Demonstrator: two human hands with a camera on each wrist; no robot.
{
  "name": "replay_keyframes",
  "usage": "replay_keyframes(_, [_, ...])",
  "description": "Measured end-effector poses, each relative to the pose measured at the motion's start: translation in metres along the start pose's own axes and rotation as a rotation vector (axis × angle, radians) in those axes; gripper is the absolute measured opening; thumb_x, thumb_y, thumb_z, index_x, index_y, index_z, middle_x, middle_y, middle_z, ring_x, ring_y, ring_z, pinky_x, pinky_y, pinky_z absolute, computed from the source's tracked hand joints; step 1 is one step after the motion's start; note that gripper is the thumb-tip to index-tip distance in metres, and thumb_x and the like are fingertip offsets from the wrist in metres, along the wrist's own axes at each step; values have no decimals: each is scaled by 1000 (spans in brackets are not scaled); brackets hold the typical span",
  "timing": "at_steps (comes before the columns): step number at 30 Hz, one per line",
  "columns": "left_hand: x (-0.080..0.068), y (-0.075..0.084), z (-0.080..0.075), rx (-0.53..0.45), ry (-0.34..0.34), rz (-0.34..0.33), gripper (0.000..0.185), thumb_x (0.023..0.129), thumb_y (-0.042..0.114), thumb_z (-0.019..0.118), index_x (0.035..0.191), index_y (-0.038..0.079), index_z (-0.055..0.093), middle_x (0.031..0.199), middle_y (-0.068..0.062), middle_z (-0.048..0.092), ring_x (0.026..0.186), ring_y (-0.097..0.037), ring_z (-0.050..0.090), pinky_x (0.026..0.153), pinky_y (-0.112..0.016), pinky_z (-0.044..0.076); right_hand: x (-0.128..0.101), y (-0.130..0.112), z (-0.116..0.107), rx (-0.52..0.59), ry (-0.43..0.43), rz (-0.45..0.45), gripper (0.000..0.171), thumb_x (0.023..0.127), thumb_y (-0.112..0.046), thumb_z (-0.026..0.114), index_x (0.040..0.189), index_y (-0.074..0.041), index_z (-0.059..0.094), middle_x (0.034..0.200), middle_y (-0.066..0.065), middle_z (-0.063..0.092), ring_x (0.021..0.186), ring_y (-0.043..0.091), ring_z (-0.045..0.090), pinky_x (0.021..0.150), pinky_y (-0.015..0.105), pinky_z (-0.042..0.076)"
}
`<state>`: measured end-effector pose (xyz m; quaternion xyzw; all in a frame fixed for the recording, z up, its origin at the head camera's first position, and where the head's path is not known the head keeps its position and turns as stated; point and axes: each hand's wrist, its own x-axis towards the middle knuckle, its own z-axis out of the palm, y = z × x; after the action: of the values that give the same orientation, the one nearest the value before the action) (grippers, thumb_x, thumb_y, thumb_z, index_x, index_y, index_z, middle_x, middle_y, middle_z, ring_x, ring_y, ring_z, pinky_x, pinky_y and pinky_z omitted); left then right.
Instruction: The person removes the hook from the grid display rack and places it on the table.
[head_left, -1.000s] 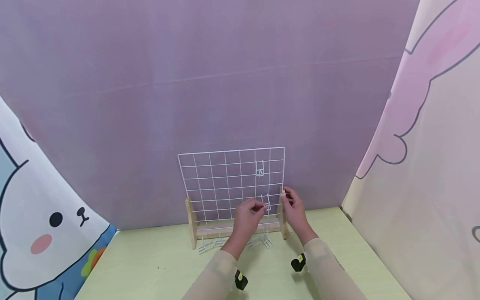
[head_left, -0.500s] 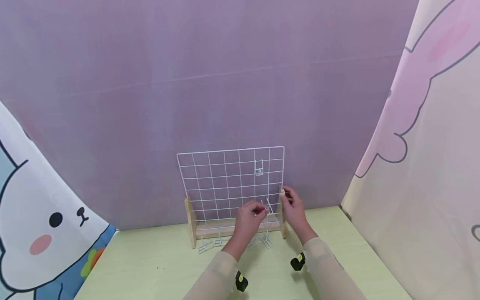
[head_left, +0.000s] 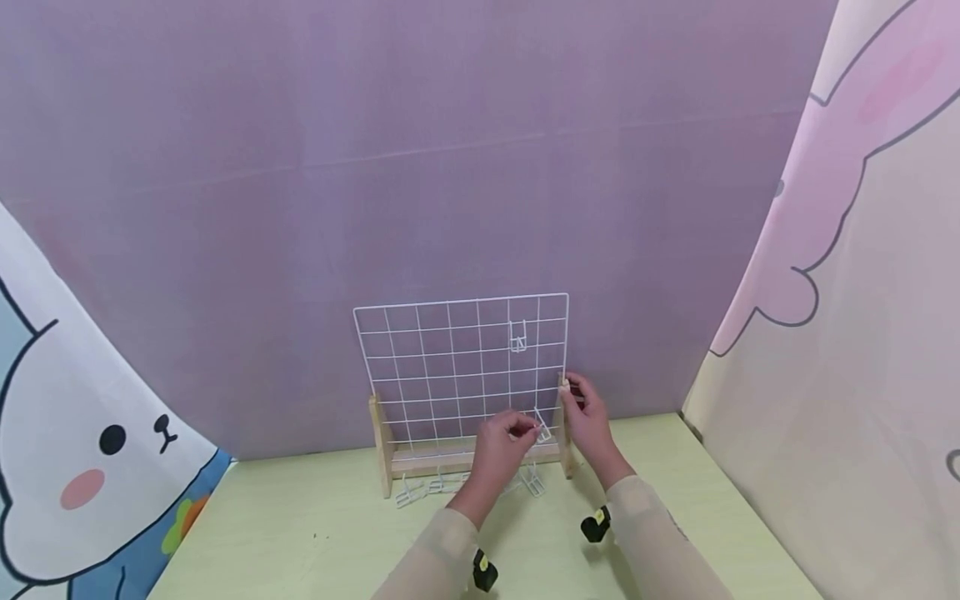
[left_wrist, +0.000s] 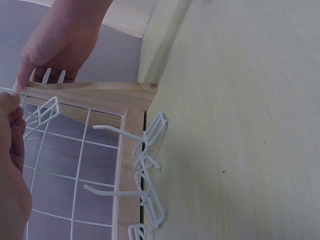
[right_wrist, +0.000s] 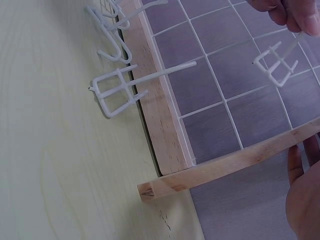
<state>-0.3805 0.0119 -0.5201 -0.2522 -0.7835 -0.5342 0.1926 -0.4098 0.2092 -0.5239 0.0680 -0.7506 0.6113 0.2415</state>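
Observation:
My left hand [head_left: 501, 450] pinches the arm of a white wire hook [right_wrist: 277, 65] between thumb and fingertips. That hook is tilted, in front of the lower right part of a white wire grid panel [head_left: 465, 367]; whether it touches the wires I cannot tell. At the panel's right side my right hand [head_left: 590, 423] grips the top of the wooden upright [right_wrist: 235, 162], thumb in front and fingers behind. Another white hook [head_left: 518, 337] hangs near the panel's upper right.
Several loose white hooks [left_wrist: 150, 190] lie on the pale table [head_left: 300, 517] along the stand's wooden crossbar [right_wrist: 160, 125]. A purple backdrop [head_left: 450, 167] rises behind. Cartoon-printed cloths [head_left: 112, 467] flank both sides.
My left hand has moved down and slightly right with the hook, which now leans further to one side. My right hand has stayed on the upright.

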Motion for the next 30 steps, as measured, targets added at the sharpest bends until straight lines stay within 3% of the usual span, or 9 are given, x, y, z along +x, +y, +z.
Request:
replay_keyframes(10, [-5, -6, 3, 21, -34, -12, 10, 95, 6, 88, 98, 14, 84, 92, 9, 77, 83, -3, 69, 77, -23, 62, 0, 0, 0, 15, -3, -38, 35, 116, -16, 61, 150, -9, 62, 133, 20, 68, 116, 29, 63, 92, 24, 56])
replay_keyframes(30, [-14, -13, 14, 58, -107, -3, 8, 95, 10, 88, 94, 15, 82, 90, 10, 75, 83, -1, 67, 76, -21, 61, -1, 1, -2, 15, -14, -32, 34, 116, -16, 60, 149, -9, 61, 129, 19, 67, 112, 26, 62, 89, 25, 57])
